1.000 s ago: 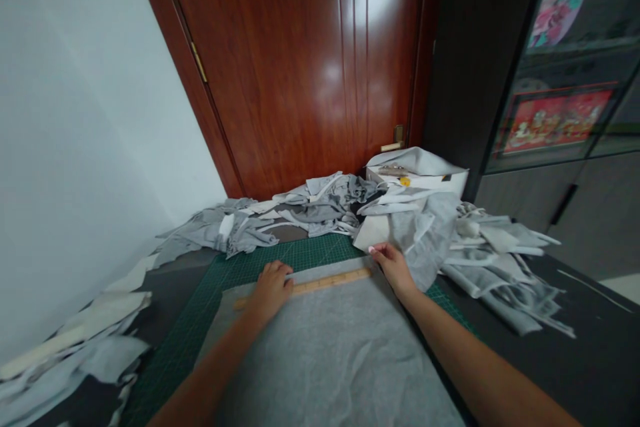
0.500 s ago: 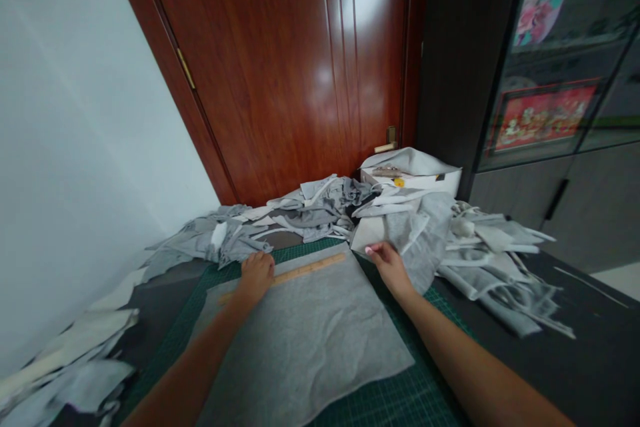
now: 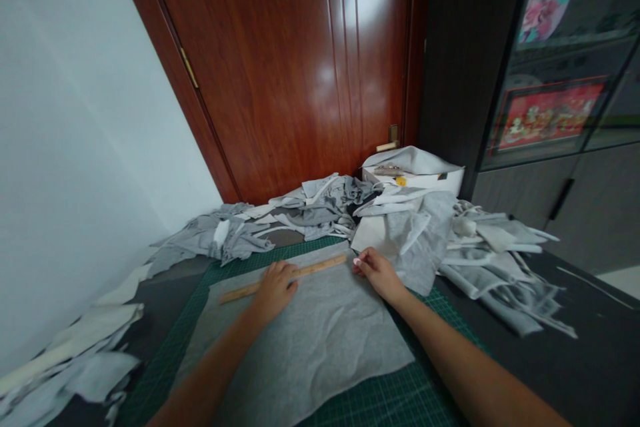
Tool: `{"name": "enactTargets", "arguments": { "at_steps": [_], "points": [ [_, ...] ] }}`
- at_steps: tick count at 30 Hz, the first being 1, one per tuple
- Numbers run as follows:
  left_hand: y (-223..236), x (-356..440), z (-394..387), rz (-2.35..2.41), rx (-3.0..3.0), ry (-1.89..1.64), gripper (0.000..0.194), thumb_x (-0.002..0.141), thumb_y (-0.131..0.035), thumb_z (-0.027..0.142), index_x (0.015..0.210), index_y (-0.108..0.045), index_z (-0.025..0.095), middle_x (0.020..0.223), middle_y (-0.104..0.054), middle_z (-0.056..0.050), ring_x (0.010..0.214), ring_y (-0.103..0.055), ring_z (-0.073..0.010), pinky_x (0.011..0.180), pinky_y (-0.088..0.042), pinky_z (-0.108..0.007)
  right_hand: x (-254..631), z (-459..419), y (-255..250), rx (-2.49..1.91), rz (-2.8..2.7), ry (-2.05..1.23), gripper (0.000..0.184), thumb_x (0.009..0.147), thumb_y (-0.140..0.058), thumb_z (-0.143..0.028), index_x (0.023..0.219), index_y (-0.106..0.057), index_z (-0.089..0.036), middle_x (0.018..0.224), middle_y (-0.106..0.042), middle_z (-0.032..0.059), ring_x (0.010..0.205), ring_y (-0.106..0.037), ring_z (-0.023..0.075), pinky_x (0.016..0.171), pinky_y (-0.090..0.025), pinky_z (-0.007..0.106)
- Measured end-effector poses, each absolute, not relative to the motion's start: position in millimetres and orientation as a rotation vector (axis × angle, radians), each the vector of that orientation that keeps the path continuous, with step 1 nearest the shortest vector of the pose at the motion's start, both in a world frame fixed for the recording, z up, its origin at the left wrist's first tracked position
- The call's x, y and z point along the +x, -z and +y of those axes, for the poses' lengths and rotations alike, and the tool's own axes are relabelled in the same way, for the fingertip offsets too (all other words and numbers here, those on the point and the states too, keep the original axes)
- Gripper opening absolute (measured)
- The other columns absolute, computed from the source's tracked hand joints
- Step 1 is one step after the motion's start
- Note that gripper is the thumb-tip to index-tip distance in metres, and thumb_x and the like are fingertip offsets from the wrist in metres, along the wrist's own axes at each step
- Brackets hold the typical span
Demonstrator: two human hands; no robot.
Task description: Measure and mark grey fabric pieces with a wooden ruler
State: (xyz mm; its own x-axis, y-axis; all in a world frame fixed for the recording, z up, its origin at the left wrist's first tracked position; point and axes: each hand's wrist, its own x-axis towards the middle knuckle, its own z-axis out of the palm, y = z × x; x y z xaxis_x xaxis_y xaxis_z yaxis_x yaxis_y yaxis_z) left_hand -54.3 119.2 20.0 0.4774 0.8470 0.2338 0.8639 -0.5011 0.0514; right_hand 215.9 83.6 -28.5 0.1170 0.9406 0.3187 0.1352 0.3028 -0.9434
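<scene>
My left hand (image 3: 276,288) lies on a wooden ruler (image 3: 320,267), fingers stretched over it and thumb apart. The ruler rests across the upper part of a grey cloth (image 3: 320,333). Near the ruler's right end, my right hand (image 3: 376,272) is closed in a pinch at the cloth's right edge. Between its fingertips is a small whitish piece (image 3: 357,261), perhaps chalk, too small to make out fully. Under the cloth lies a green cutting mat (image 3: 390,400) with grid lines.
Grey fabric scraps (image 3: 325,207) are heaped behind the mat. More scraps (image 3: 500,273) lie at the right, and pale cloth pieces (image 3: 90,333) at the left. A white box (image 3: 440,180) with cloth on it stands at the back, before a wooden door (image 3: 280,80).
My left hand has slid right along the ruler and its thumb has spread. My right hand has come left and slightly down, closer to the ruler's end.
</scene>
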Motion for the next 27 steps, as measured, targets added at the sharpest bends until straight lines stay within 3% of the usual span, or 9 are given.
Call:
{"name": "enactTargets", "arguments": {
  "at_steps": [9, 27],
  "points": [
    [-18, -57, 101, -1.461, -2.684, 0.349, 0.028, 0.085, -0.043, 0.013, 0.104, -0.063, 0.019, 0.105, -0.06, -0.008, 0.104, -0.051, -0.0219, 0.095, -0.038, -0.036, 216, 89, 34, -1.166, -1.233, -0.772, 0.025, 0.076, -0.056, -0.049, 0.075, -0.046, -0.025, 0.071, -0.059, 0.0017, 0.068, -0.061, 0.0207, 0.062, -0.055, 0.037],
    [-35, -50, 13, -1.646, -2.934, 0.372, 0.024, 0.08, -0.048, 0.013, 0.094, -0.065, 0.021, 0.097, -0.06, -0.004, 0.099, -0.053, -0.0196, 0.09, -0.041, -0.032, 221, 88, 37, -1.167, -1.248, -0.792, 0.027, 0.076, -0.056, -0.051, 0.077, -0.046, -0.025, 0.074, -0.06, 0.0019, 0.074, -0.063, 0.022, 0.067, -0.054, 0.038]
  ]
}}
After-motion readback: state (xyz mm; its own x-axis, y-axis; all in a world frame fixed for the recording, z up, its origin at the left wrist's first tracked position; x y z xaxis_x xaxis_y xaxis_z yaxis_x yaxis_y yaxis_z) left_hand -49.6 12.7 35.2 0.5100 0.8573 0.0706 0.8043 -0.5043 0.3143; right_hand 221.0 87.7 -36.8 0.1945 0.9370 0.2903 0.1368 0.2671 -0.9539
